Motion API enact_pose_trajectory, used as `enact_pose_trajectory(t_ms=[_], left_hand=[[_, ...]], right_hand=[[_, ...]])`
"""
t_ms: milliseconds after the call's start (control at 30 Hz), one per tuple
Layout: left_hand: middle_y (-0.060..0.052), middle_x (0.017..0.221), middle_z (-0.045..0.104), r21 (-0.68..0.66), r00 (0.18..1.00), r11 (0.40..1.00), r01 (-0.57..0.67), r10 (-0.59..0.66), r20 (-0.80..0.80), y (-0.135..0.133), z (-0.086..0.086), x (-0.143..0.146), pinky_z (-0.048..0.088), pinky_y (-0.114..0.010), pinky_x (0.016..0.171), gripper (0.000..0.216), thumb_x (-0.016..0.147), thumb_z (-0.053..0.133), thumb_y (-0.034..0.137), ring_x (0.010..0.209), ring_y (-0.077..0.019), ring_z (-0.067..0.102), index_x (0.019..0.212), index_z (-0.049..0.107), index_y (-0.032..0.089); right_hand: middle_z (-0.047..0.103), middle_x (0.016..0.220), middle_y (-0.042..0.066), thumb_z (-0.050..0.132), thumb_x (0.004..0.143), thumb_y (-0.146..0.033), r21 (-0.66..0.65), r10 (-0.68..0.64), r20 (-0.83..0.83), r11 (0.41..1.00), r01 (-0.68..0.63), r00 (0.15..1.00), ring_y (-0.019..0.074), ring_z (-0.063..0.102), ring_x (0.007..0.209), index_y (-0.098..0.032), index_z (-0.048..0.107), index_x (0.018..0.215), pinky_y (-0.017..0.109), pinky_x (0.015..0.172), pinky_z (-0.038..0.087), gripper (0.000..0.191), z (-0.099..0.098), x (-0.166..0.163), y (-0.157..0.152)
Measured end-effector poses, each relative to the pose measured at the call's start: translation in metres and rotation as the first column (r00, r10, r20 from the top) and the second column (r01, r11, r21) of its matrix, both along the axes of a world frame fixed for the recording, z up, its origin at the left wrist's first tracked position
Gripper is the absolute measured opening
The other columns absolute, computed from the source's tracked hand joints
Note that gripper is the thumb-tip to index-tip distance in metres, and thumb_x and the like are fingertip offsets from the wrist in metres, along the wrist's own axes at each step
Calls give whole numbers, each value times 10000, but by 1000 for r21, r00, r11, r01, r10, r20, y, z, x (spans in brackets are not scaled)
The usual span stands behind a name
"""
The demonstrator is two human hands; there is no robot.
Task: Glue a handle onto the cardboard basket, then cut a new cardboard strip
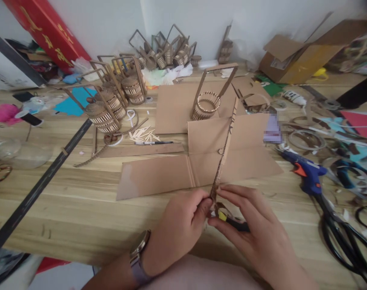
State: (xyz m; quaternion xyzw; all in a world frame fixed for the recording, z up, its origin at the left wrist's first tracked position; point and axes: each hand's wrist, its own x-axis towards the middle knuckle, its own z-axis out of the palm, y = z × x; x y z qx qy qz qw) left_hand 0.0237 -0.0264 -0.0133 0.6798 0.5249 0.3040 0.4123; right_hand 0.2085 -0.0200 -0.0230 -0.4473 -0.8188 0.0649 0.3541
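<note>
My left hand (179,227) pinches the near end of a long thin cardboard strip (225,149) that rises away from me over the table. My right hand (256,229) is closed round a small tool with a yellow and black body (228,218), pressed against the strip's near end. I wear a watch (138,251) on the left wrist. Flat cardboard sheets (201,161) lie just beyond both hands.
An unfinished cardboard basket (207,105) stands on the sheets. Several finished baskets (111,104) sit at the left and at the back. A blue glue gun (304,173) and black scissors (343,237) lie at the right. A dark bar (41,185) crosses the left side.
</note>
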Motion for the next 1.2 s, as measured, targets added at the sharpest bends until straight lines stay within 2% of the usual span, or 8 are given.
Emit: enact_pose_trajectory(t_ms=[100, 267, 500, 633, 867, 1033, 1100, 1200], left_hand=[[-34, 820, 691, 66, 997, 996, 54, -50, -61, -1, -1, 0, 415, -258, 674, 245, 1005, 390, 213, 744, -172, 618, 878, 600, 202], [-36, 810, 680, 140, 986, 982, 126, -108, -130, -1, 0, -2, 419, -267, 689, 256, 1015, 376, 194, 739, -180, 606, 867, 585, 197], [-33, 815, 683, 186, 977, 963, 196, -176, -120, 1, 3, 0, 426, -260, 716, 245, 1025, 407, 199, 770, -182, 617, 864, 592, 189], [-40, 800, 685, 218, 976, 954, 205, -180, -125, 0, 3, 0, 426, -263, 704, 261, 1031, 397, 211, 752, -182, 613, 880, 607, 179], [-31, 817, 697, 238, 974, 944, 226, -217, -67, 1, 1, -5, 446, -248, 722, 297, 1049, 348, 226, 778, -168, 635, 933, 620, 194], [-28, 854, 713, 201, 985, 964, 172, -166, -46, 0, 1, -6, 449, -252, 714, 206, 1022, 452, 282, 788, -171, 647, 978, 630, 189], [-20, 847, 712, 166, 987, 973, 158, -149, -65, 0, 1, -6, 440, -256, 693, 186, 1010, 492, 309, 773, -174, 646, 977, 631, 189], [-26, 897, 716, 143, 986, 978, 153, -141, -87, 0, 2, -5, 434, -264, 705, 191, 1024, 460, 265, 808, -181, 644, 988, 630, 187]], right_hand=[[746, 997, 81, 595, 945, -354, -53, -4, -71, 999, 0, 997, 229, 722, 900, -241, 693, 1075, 372, 764, 601, 198, 3, -9, -1], [772, 962, 50, 602, 929, -275, -163, -39, -162, 987, 12, 986, 211, 735, 870, -260, 732, 990, 349, 755, 613, 144, 0, -8, -5], [765, 907, 33, 629, 877, -159, -113, -38, -242, 993, 10, 970, 207, 725, 822, -264, 687, 934, 357, 728, 586, 133, -1, -7, -8], [750, 857, 19, 641, 856, -145, -113, -50, -276, 993, 19, 960, 201, 715, 788, -275, 679, 889, 350, 707, 576, 140, 0, -10, -8], [714, 780, 8, 611, 868, -181, -264, -107, -380, 964, 4, 919, 171, 702, 722, -268, 667, 766, 260, 625, 578, 145, 7, -11, -4], [700, 830, -2, 609, 885, -170, -178, -73, -333, 984, 13, 940, 140, 690, 757, -267, 646, 844, 226, 653, 563, 112, 2, -12, -5], [702, 878, 6, 610, 890, -158, -125, -39, -276, 992, 4, 960, 142, 684, 814, -262, 649, 892, 243, 706, 557, 111, -1, -11, -6], [714, 945, 26, 613, 895, -136, -48, 20, -197, 998, -30, 980, 160, 673, 903, -240, 652, 964, 284, 779, 537, 131, -2, -9, -6]])
